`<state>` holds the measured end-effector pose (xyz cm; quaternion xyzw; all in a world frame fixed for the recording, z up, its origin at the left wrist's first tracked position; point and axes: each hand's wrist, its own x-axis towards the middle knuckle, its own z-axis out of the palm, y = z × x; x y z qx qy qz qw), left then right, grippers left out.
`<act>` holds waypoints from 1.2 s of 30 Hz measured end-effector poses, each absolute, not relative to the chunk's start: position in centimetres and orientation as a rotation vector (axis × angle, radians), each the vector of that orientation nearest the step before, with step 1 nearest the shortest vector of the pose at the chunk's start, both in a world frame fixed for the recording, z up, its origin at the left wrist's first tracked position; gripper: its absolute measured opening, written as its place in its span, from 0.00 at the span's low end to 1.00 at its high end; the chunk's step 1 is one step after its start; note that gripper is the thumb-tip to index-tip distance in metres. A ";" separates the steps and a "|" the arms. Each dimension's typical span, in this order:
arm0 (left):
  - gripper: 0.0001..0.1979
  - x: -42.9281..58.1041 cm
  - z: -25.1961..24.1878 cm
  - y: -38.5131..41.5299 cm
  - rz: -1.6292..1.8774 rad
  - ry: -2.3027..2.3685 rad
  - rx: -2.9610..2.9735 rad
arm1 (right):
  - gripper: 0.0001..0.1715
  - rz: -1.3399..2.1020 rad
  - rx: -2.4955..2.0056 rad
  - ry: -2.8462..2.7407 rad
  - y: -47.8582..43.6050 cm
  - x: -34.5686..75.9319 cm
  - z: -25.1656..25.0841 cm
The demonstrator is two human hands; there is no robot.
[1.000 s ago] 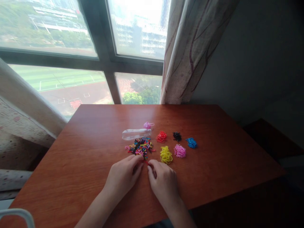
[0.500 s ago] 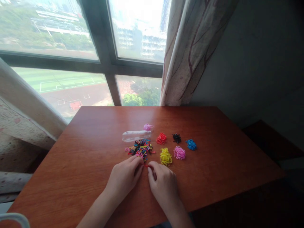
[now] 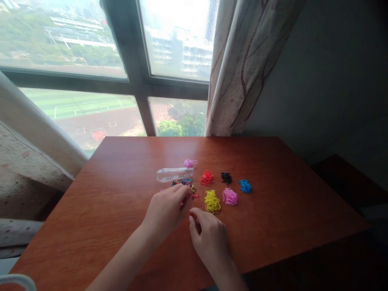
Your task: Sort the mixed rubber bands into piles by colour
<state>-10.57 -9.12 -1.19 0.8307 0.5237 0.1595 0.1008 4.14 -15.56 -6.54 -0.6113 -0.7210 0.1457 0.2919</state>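
My left hand reaches over a mixed pile of small coloured rubber bands and hides most of it. Its fingers are pinched near the pile's right edge, by a red rubber band. Whatever is between the fingertips is hidden. My right hand rests on the table just nearer to me, with thumb and fingers curled together; I cannot make out what they hold. Beyond it are sorted heaps of yellow bands, pink bands, red bands, black bands and blue bands.
A clear plastic tube-like container lies behind the mixed pile, with a pink cap beside its right end. The brown wooden table stands against a window with curtains. A pale curved object shows at the lower left.
My left hand has moved forward and slightly right, away from the red band that was between both hands, and now covers much of the mixed pile. The right hand has barely moved.
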 end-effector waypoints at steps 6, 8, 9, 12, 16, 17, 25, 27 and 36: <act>0.09 -6.6 0.7 -3.7 0.270 1.445 2.639 | 0.12 0.393 -1.616 -1.913 -15.5 4.2 -6.9; 0.08 -5.7 0.7 -2.2 0.215 1.354 2.687 | 0.13 0.406 -1.617 -1.912 -15.5 4.2 -6.9; 0.07 -5.4 0.6 -1.6 0.187 1.305 2.706 | 0.13 0.414 -1.617 -1.911 -15.5 4.2 -6.9; 0.06 -4.8 0.4 -0.3 0.123 1.210 2.739 | 0.13 0.435 -1.605 -1.910 -15.6 4.2 -6.9; 0.07 -4.5 0.1 0.5 0.092 1.223 2.748 | 0.13 0.422 -1.582 -1.907 -15.5 4.2 -6.8; 0.08 -4.5 0.1 0.6 0.092 1.238 2.748 | 0.13 0.408 -1.582 -1.909 -15.5 4.2 -6.8; 0.10 -6.4 1.0 -1.6 0.164 1.353 2.729 | 0.13 0.382 -1.592 -1.908 -15.4 4.1 -6.8; 0.11 -7.9 1.2 -3.0 0.174 1.384 2.710 | 0.13 0.375 -1.600 -1.909 -15.5 4.2 -6.9; 0.11 -14.8 -1.6 -9.1 0.407 1.572 2.436 | 0.10 0.351 -1.705 -1.952 -15.3 3.7 -6.3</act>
